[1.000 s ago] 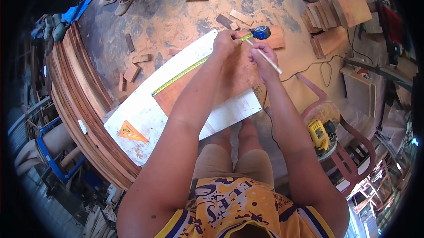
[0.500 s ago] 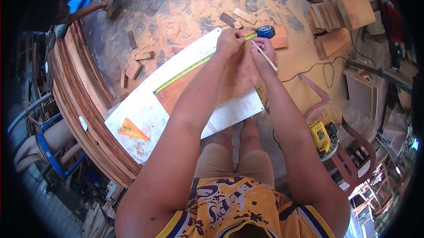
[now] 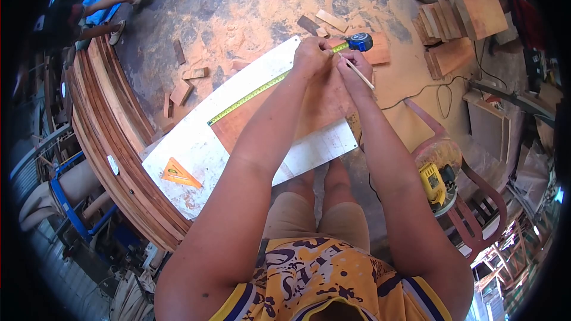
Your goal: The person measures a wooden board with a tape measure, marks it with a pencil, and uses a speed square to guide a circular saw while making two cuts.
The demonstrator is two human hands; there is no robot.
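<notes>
The tape blade [image 3: 256, 94] lay along the far edge of the wooden board [image 3: 238, 120], its end at the board's left corner and its blue case [image 3: 360, 41] beyond the hands, far right. The left hand [image 3: 312, 58] was at the blade with its fingers drawn together, though whether they pinched it could not be told. A slip there could have let the blade skew or its end creep off the corner, spoiling the reading. The right hand [image 3: 357, 77] was closed on a pencil [image 3: 361, 74], its tip near the blade; a nudge from those fingers might have shifted the tape. Beneath, the white panel [image 3: 312, 151] seemed smooth enough for the board to slide if leaned on. The orange square [image 3: 180, 173] lay flat on its left part, apart from the board.
</notes>
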